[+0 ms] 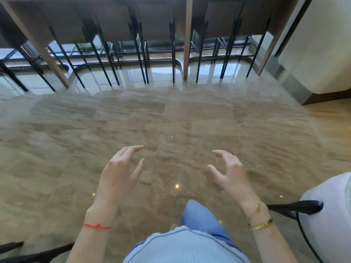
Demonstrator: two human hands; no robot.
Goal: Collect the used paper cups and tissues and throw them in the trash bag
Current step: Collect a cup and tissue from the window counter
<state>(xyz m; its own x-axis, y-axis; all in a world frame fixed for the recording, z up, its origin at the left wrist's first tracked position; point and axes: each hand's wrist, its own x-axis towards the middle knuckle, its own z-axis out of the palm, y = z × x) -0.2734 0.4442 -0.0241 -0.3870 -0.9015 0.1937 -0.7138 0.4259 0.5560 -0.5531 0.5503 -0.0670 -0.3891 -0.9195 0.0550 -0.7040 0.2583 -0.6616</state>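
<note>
left hand (119, 168), right hand (229, 171), seemingly empty, fingers spread

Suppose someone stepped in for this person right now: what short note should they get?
Left hand: open, fingers relaxed, holding nothing.
Right hand: open, holding nothing.
Both hang over the glossy floor.
No paper cups, tissues or trash bag show in this view, so what is done cannot be told.
Tables and stools stand ahead; a white chair is at the right.
Left: find the cups, tissues and bag.

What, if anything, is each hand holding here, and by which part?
Nothing is held. The left hand and the right hand both hover open over the floor, fingers loosely spread.
</note>
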